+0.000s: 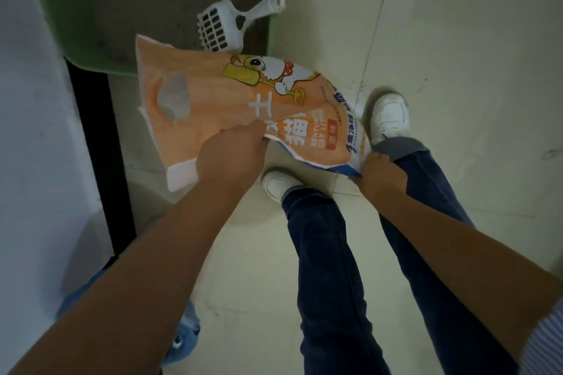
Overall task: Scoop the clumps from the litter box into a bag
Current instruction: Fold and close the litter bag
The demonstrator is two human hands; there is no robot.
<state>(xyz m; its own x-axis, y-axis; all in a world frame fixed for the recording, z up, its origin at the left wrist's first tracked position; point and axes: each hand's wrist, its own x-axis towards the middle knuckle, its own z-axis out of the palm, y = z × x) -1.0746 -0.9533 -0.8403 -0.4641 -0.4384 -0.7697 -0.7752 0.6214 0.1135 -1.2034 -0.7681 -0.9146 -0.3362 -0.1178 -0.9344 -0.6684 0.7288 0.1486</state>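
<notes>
An orange cat-litter bag (213,91) with a cartoon print hangs in the air in front of me, its top end with the cut-out handle pointing left. My left hand (231,155) grips its near edge at the middle. My right hand (380,175) pinches its blue-trimmed bottom corner. Beyond the bag stands the green litter box (91,52) filled with grey litter. A white slotted scoop (225,24) lies in the box, its handle resting over the right rim. No clumps stand out in the litter.
My legs in dark jeans and white shoes (390,119) stand on the pale tiled floor (457,55) right of the bag. A white wall (30,131) and a dark vertical strip (100,146) bound the left side. Blue fabric (182,335) lies at the lower left.
</notes>
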